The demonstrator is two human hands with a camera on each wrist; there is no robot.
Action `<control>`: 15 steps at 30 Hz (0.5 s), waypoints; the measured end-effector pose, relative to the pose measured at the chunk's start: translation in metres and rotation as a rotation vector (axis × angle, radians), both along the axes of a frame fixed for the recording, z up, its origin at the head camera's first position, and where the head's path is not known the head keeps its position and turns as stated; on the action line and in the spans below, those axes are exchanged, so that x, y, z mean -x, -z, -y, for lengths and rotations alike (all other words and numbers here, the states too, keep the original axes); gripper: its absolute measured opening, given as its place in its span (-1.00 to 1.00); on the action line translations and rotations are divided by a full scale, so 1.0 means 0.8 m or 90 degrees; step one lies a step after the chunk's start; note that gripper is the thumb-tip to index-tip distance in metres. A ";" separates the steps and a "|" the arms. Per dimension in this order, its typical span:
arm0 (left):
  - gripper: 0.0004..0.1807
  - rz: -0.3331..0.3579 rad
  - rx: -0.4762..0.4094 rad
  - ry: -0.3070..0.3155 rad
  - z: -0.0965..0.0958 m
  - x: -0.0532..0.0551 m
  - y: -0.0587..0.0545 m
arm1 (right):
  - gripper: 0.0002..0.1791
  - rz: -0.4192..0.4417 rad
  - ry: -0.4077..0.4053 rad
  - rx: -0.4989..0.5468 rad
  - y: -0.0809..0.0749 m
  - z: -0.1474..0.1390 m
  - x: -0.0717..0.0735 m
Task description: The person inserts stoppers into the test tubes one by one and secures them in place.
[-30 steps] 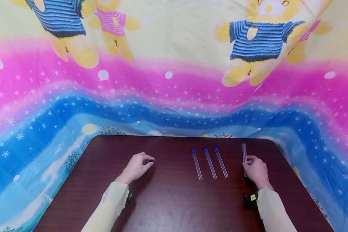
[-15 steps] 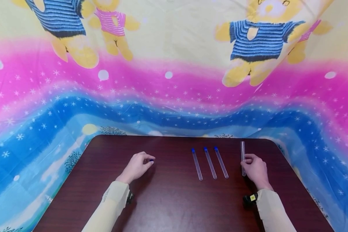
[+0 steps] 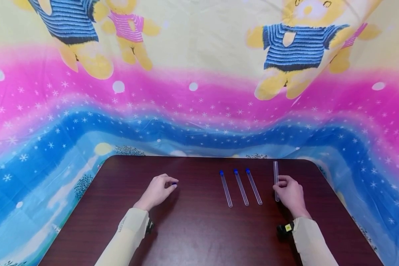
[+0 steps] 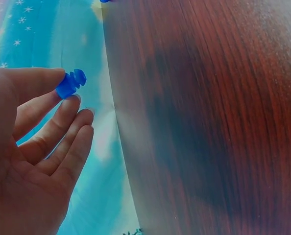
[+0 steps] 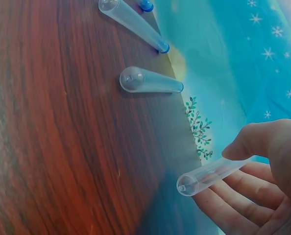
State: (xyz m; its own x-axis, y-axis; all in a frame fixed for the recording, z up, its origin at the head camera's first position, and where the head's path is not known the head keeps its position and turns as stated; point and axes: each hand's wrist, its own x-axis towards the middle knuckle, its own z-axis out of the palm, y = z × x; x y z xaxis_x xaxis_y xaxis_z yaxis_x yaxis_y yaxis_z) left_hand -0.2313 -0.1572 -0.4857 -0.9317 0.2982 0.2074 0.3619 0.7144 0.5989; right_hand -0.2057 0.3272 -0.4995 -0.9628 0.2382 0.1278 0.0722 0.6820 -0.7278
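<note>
Between thumb and fingertips, my left hand pinches a small blue stopper, its ribbed end pointing away from the palm in the left wrist view. On the other side, my right hand holds a clear test tube without a cap, its rounded bottom toward me in the right wrist view. The thumb lies on one side of this tube and the fingers on the other. Left of that hand, three blue-capped test tubes lie side by side on the table, capped ends pointing away from me.
The dark wood-grain table has rounded far corners. A printed cloth with bears and snowflakes hangs behind it and around its sides. Each wrist wears a small black camera.
My right hand has moved slightly left with the test tube, toward the capped tubes. The left hand, stopper and lying tubes stay practically where they were.
</note>
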 end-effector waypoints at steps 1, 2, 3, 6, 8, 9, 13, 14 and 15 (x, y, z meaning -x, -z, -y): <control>-0.79 0.000 -0.001 0.000 0.000 0.000 -0.001 | -0.54 -0.002 -0.002 0.001 -0.001 0.001 0.000; -0.79 -0.002 -0.001 0.000 -0.001 0.000 -0.001 | -0.53 -0.005 -0.003 0.000 -0.001 0.002 0.000; -0.79 -0.002 -0.001 0.000 -0.001 0.001 -0.001 | -0.53 -0.008 -0.002 -0.002 -0.001 0.002 0.000; -0.79 -0.001 -0.002 -0.002 -0.002 0.001 -0.003 | -0.52 -0.011 -0.002 -0.003 -0.002 0.003 0.001; -0.78 0.002 -0.003 -0.003 -0.003 0.001 -0.003 | -0.51 -0.010 -0.002 -0.002 -0.002 0.004 0.001; -0.78 0.006 -0.005 -0.003 -0.004 0.000 -0.004 | -0.50 -0.009 -0.002 0.001 -0.002 0.004 0.001; -0.78 0.008 -0.009 -0.002 -0.005 -0.001 -0.005 | -0.48 -0.007 -0.005 0.009 -0.002 0.006 0.001; -0.78 0.007 -0.010 -0.001 -0.005 -0.001 -0.006 | -0.47 -0.008 -0.005 0.008 -0.002 0.007 0.001; -0.78 0.007 -0.009 -0.001 -0.005 -0.001 -0.006 | -0.46 -0.011 -0.004 0.004 -0.002 0.008 0.001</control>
